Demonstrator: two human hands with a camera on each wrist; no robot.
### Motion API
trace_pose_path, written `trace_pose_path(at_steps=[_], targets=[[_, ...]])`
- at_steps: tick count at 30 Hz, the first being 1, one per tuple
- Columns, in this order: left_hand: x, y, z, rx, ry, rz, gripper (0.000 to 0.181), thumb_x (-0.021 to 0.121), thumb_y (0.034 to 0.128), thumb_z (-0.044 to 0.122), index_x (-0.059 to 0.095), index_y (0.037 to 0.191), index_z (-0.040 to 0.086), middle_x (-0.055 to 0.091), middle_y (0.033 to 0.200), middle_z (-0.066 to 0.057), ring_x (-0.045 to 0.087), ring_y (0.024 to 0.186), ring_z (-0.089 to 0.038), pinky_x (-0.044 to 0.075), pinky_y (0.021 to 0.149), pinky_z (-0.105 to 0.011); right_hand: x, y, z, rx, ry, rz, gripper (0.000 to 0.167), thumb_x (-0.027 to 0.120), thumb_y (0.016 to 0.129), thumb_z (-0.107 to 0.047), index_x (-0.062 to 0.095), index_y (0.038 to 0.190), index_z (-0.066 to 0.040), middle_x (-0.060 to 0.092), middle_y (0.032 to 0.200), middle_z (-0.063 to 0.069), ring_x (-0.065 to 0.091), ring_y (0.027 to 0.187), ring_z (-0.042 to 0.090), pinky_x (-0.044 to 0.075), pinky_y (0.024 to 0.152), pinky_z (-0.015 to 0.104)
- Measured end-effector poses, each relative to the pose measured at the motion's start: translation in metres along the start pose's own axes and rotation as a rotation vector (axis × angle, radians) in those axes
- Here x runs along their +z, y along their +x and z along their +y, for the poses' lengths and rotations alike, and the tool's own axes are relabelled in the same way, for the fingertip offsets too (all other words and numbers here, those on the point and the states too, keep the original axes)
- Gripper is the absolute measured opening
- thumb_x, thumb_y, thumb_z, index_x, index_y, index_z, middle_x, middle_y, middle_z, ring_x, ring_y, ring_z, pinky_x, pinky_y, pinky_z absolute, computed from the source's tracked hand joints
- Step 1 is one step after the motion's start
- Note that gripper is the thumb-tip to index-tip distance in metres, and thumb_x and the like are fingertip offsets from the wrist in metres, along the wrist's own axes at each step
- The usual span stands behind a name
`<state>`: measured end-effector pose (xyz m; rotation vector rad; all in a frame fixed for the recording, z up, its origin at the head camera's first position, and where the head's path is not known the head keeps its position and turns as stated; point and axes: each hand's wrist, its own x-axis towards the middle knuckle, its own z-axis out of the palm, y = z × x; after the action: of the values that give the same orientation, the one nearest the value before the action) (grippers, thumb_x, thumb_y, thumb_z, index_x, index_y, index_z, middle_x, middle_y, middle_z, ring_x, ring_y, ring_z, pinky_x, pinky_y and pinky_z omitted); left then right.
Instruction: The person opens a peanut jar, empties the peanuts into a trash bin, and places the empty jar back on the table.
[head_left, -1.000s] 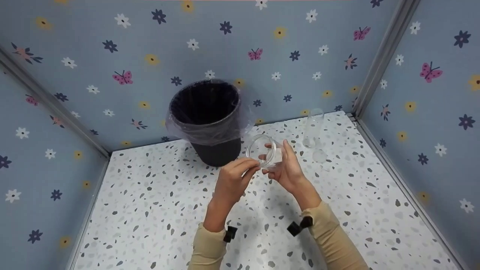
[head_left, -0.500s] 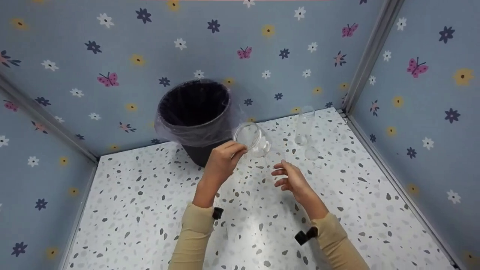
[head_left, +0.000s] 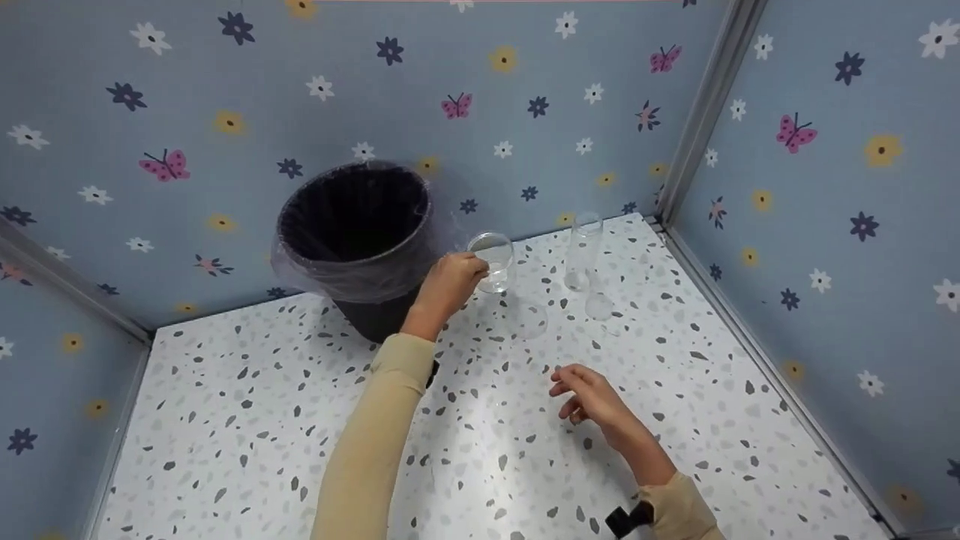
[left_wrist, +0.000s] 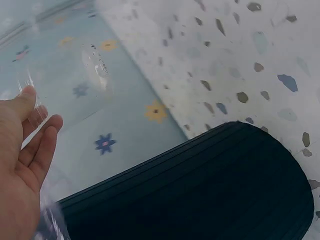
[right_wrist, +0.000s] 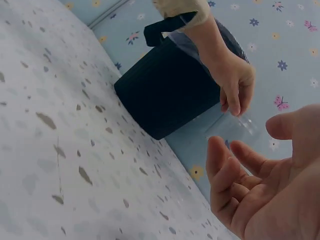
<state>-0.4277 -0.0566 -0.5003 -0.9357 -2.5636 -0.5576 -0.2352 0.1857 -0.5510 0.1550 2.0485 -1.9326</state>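
Note:
My left hand [head_left: 448, 283] pinches the rim of a clear jar [head_left: 499, 279], just right of the bin and in front of the back wall. The left wrist view shows thumb and fingertips on the transparent wall of the jar [left_wrist: 97, 72], whose outline is faint. My right hand [head_left: 592, 397] hovers apart from it over the table's front middle, fingers loosely bent around nothing. In the right wrist view, the right hand [right_wrist: 270, 185] has its palm facing the camera. A faint round outline shows on the table below the jar; I cannot tell whether it is a shadow.
A dark bin [head_left: 379, 311] with a thin purplish liner stands at the back, left of the jar. Toward the back right are a tall clear cylinder [head_left: 583, 251] and a clear round disc [head_left: 599, 306]. Flowered walls enclose the speckled table [head_left: 247, 420].
My right hand has let go of the jar and drawn back toward the front. My left hand has carried the jar away toward the back wall, and the head view has turned right.

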Motion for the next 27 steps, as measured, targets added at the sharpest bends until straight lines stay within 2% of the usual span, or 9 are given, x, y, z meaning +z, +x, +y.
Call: trace_pose_path(at_steps=[3, 9, 14, 22, 27], targets=[[0.010, 0.010, -0.006, -0.044, 0.045, -0.053, 0.010, 0.067, 0.0933, 0.013, 0.075, 0.095, 0.008, 0.069, 0.091, -0.006, 0.066, 0.084, -0.023, 0.054, 0.074, -0.036, -0.003, -0.002, 0.004, 0.003, -0.024, 0.005, 0.037, 0.047, 0.103, -0.035, 0.059, 0.114, -0.002, 0.062, 0.101, 0.014, 0.061, 0.064, 0.019, 0.049, 0.059, 0.032], [0.027, 0.023, -0.008, -0.113, 0.090, -0.092, 0.011, 0.066, 0.0941, 0.015, 0.075, 0.098, 0.011, 0.068, 0.096, -0.006, 0.066, 0.087, -0.024, 0.053, 0.074, -0.037, -0.004, -0.006, 0.013, 0.011, -0.043, -0.009, 0.038, 0.049, 0.102, -0.039, 0.059, 0.112, -0.004, 0.063, 0.099, 0.012, 0.062, 0.065, 0.019, 0.048, 0.060, 0.032], [0.042, 0.021, -0.010, -0.106, 0.107, -0.158, 0.013, 0.063, 0.0958, 0.014, 0.074, 0.101, 0.008, 0.067, 0.096, -0.008, 0.066, 0.088, -0.023, 0.054, 0.076, -0.034, -0.003, -0.012, 0.017, 0.062, -0.045, -0.001, 0.037, 0.048, 0.102, -0.037, 0.059, 0.112, -0.002, 0.063, 0.098, 0.011, 0.062, 0.065, 0.018, 0.046, 0.059, 0.031], [0.055, 0.020, -0.017, -0.146, 0.090, -0.179, 0.010, 0.065, 0.0948, 0.015, 0.074, 0.096, 0.011, 0.064, 0.090, -0.006, 0.064, 0.083, -0.020, 0.053, 0.070, -0.032, 0.002, -0.008, 0.016, 0.073, -0.036, -0.021, 0.038, 0.049, 0.102, -0.036, 0.059, 0.114, -0.001, 0.063, 0.097, 0.010, 0.061, 0.066, 0.016, 0.046, 0.058, 0.028], [0.064, 0.025, -0.023, -0.142, 0.113, -0.207, 0.011, 0.067, 0.0932, 0.015, 0.076, 0.099, 0.011, 0.066, 0.092, -0.005, 0.064, 0.085, -0.021, 0.052, 0.075, -0.032, 0.003, -0.004, 0.015, 0.058, -0.049, -0.026, 0.041, 0.051, 0.101, -0.040, 0.060, 0.114, -0.002, 0.064, 0.098, 0.010, 0.062, 0.066, 0.018, 0.047, 0.057, 0.030]])
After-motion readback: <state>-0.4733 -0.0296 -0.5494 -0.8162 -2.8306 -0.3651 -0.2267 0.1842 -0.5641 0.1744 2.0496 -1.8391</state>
